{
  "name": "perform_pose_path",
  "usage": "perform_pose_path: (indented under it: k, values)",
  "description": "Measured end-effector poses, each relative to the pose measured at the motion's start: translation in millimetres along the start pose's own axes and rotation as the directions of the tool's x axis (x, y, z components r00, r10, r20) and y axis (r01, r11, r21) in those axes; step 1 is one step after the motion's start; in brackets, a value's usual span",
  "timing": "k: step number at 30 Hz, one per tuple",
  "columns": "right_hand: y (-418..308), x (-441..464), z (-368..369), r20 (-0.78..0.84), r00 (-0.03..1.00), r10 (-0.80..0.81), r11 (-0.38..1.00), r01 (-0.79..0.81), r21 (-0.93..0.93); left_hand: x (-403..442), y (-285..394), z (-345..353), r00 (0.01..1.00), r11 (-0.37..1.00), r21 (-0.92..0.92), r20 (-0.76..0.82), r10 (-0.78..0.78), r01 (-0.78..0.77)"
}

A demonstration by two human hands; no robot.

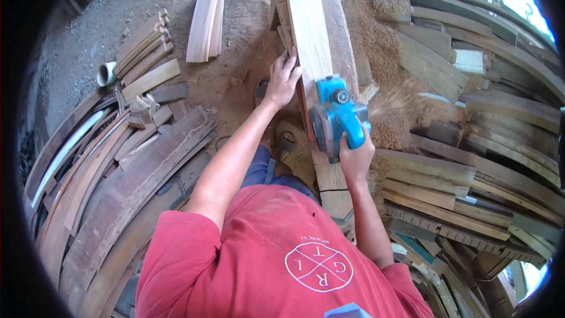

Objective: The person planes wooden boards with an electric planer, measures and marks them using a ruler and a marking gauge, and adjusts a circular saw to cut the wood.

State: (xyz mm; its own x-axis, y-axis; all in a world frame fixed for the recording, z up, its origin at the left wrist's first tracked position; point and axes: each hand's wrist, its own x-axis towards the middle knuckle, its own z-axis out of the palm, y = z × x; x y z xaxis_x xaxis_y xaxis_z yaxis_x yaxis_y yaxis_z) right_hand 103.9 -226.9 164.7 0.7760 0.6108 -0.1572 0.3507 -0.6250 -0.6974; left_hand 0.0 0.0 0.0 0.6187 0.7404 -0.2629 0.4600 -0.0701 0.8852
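In the head view, my right hand (357, 156) is wrapped round the rear handle of a blue electric hand planer (348, 122). The planer sits on a pale wooden board (310, 29), which lies lengthwise on a thick timber beam (343, 29). Shavings spray out from the planer's right side. My left hand (283, 79) rests against the board's left edge ahead of the planer, its fingers stretched out and gripping nothing. The planer's base and the part of the board under it are hidden.
Several planed boards (205, 26) lie on the dirt floor at the upper left. Stacked timber offcuts (141, 153) fill the left side, near a white pipe (106, 74). A heap of shavings (376, 41) and more stacked planks (435, 171) lie to the right.
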Motion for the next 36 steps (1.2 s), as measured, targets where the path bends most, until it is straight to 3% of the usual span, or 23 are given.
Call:
perform_pose_path:
  k: [3,9,11,13,17,19,26,29,31,32,33,35,36]
  values:
    - [-25.8,36.8,6.3,-0.035,0.997,0.064,0.997,-0.066,-0.051,-0.4,-7.5,8.5,0.997,0.992,-0.097,-0.014,0.078,-0.079]
    - [-61.0,109.2,32.1,-0.032,0.999,-0.002,0.999,0.001,-0.033,-30.7,8.2,-2.6,0.973,0.976,0.007,0.081,0.218,-0.220]
    - [-69.0,131.6,42.7,-0.065,0.996,-0.058,0.997,0.055,-0.046,-37.5,14.4,-3.6,0.980,0.988,0.042,0.138,0.143,-0.150]
    - [-80.3,154.8,51.6,-0.040,0.999,0.005,0.999,-0.007,-0.046,-38.2,11.0,-1.4,0.980,0.986,0.115,0.169,0.102,-0.123]
    - [-102.4,200.5,70.5,-0.081,0.993,-0.084,0.990,0.074,-0.122,-37.2,3.1,-0.4,0.975,0.989,0.070,0.190,0.115,-0.131]
    - [-117.1,224.0,79.0,-0.098,0.991,-0.092,0.990,0.081,-0.115,-37.7,6.8,-2.5,0.974,0.974,0.182,0.208,0.095,-0.134]
    - [-164.2,321.3,114.5,-0.155,0.982,-0.106,0.979,0.075,-0.191,-40.7,9.5,0.5,0.973,0.963,0.235,0.213,0.085,-0.135]
    - [-174.6,340.4,120.1,-0.160,0.984,-0.081,0.983,0.052,-0.177,-35.4,7.7,-3.8,0.981,0.972,0.202,0.176,0.086,-0.122]
    - [-168.9,336.0,115.6,-0.080,0.993,-0.089,0.982,0.074,-0.171,-29.3,6.0,-17.0,0.984,0.971,0.201,0.152,0.097,-0.127]
    - [-160.3,327.4,113.1,-0.066,0.992,-0.109,0.974,0.094,-0.206,-27.1,5.0,-22.4,0.990,0.970,0.198,0.051,0.133,-0.140]
    - [-146.4,313.1,110.5,-0.045,0.992,-0.121,0.977,0.111,-0.181,-22.9,7.9,-31.9,0.990,0.969,0.200,0.053,0.134,-0.142]
    - [-113.0,265.5,97.8,-0.030,0.978,-0.205,0.969,0.198,-0.146,-1.0,12.1,-48.4,0.970,0.960,0.226,-0.142,0.199,-0.164]
    - [-103.3,224.3,82.8,-0.008,0.983,-0.182,0.981,0.180,-0.074,11.5,21.0,-55.2,0.970,0.961,0.224,-0.142,0.199,-0.164]
